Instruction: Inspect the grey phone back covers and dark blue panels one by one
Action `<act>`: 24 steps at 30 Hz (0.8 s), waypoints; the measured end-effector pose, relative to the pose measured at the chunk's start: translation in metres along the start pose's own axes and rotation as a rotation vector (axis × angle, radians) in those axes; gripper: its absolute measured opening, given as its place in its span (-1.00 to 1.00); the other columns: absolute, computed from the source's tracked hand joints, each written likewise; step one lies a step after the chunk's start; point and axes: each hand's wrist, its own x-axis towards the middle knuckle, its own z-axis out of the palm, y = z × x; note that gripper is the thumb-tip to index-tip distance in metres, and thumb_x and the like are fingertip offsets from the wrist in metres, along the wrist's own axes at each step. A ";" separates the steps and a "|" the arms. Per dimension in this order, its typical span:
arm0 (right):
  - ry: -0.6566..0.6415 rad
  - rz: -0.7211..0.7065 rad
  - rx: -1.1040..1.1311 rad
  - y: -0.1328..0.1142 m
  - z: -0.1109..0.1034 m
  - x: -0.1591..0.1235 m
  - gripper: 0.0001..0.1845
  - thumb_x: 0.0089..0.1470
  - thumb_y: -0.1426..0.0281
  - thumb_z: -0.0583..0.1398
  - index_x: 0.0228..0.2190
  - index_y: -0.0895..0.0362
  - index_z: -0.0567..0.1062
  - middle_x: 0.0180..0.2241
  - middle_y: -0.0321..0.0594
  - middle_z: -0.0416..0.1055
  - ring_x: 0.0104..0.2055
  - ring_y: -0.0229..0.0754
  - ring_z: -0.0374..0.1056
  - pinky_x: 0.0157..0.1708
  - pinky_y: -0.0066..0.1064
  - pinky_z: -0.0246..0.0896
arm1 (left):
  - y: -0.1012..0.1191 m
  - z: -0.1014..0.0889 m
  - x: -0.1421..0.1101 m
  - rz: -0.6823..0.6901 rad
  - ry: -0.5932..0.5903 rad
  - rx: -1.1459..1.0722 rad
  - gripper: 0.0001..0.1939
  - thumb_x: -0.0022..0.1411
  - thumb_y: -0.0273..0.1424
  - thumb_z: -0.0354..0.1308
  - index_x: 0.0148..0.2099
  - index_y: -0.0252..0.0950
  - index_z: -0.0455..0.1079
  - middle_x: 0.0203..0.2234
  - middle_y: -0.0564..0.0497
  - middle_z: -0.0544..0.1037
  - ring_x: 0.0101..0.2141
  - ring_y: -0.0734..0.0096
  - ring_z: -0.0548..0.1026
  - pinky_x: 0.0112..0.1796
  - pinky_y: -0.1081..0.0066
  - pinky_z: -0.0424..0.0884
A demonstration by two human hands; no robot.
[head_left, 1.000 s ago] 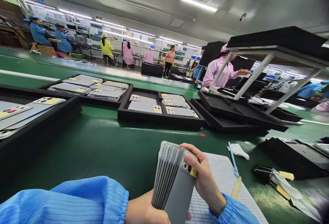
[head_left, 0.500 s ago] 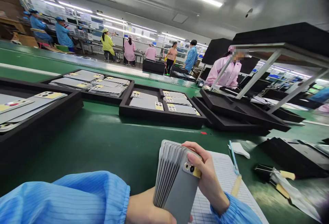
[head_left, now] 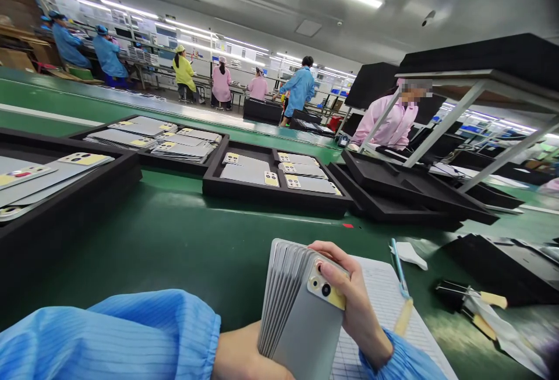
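A fanned stack of grey phone back covers (head_left: 301, 316) stands on edge in front of me, the nearest showing camera holes and a yellow patch. Wrapped round its lower end is my left hand (head_left: 251, 354), its fingertips hidden behind the stack. My right hand (head_left: 351, 293) grips the upper right corner, thumb on the nearest cover by the camera holes and fingers over the top edge. Beneath the right hand lies a lined paper sheet (head_left: 379, 278) with a light blue pen (head_left: 399, 266) across its edge.
Black trays (head_left: 275, 194) of similar covers line the green table (head_left: 183, 240). Stacked black trays (head_left: 410, 194) sit at the right under a metal-legged stand (head_left: 445, 124). Cream-handled tools (head_left: 484, 310) and a white scrap (head_left: 410, 254) lie at right. A person in pink (head_left: 386, 118) is across the table.
My right thumb and the front cover have shifted slightly, showing more of the camera area. In the background, a person in blue has moved left, in front of another person.
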 end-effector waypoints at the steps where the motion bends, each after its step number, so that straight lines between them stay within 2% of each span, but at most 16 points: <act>1: -0.009 0.005 0.007 0.000 0.000 0.001 -0.73 -0.15 0.25 0.26 -0.35 0.09 0.47 -0.35 -0.22 0.44 -0.48 -0.27 0.29 -0.53 -0.50 0.16 | 0.001 0.000 0.000 -0.003 0.003 -0.013 -0.61 -0.08 -0.23 0.23 -0.16 -0.27 0.42 -0.42 0.05 0.49 -0.28 0.33 0.43 -0.21 0.36 0.35; 10: -0.133 0.042 0.033 -0.002 0.000 0.001 -0.69 -0.14 0.27 0.25 -0.28 0.08 0.45 -0.44 -0.30 0.35 -0.49 -0.32 0.25 -0.54 -0.55 0.14 | 0.003 0.002 -0.003 0.007 -0.037 -0.051 -0.68 -0.01 -0.30 0.21 -0.16 -0.25 0.43 -0.38 0.08 0.51 -0.29 0.43 0.45 -0.17 0.41 0.34; 15: -0.110 0.046 0.021 -0.002 0.000 0.000 -0.71 -0.12 0.28 0.25 -0.29 0.08 0.45 -0.43 -0.29 0.36 -0.49 -0.30 0.27 -0.55 -0.54 0.14 | 0.004 0.002 -0.002 0.048 -0.055 -0.077 -0.72 0.01 -0.36 0.20 -0.16 -0.23 0.44 -0.39 0.10 0.51 -0.30 0.47 0.46 -0.16 0.45 0.33; 24: -0.074 0.066 0.025 -0.002 0.003 0.001 -0.73 -0.12 0.28 0.25 -0.31 0.09 0.44 -0.44 -0.29 0.38 -0.50 -0.30 0.28 -0.56 -0.54 0.14 | 0.002 -0.001 -0.002 0.032 -0.031 -0.122 -0.68 -0.12 -0.42 0.28 -0.22 -0.22 0.46 -0.45 0.17 0.51 -0.32 0.51 0.44 -0.17 0.51 0.32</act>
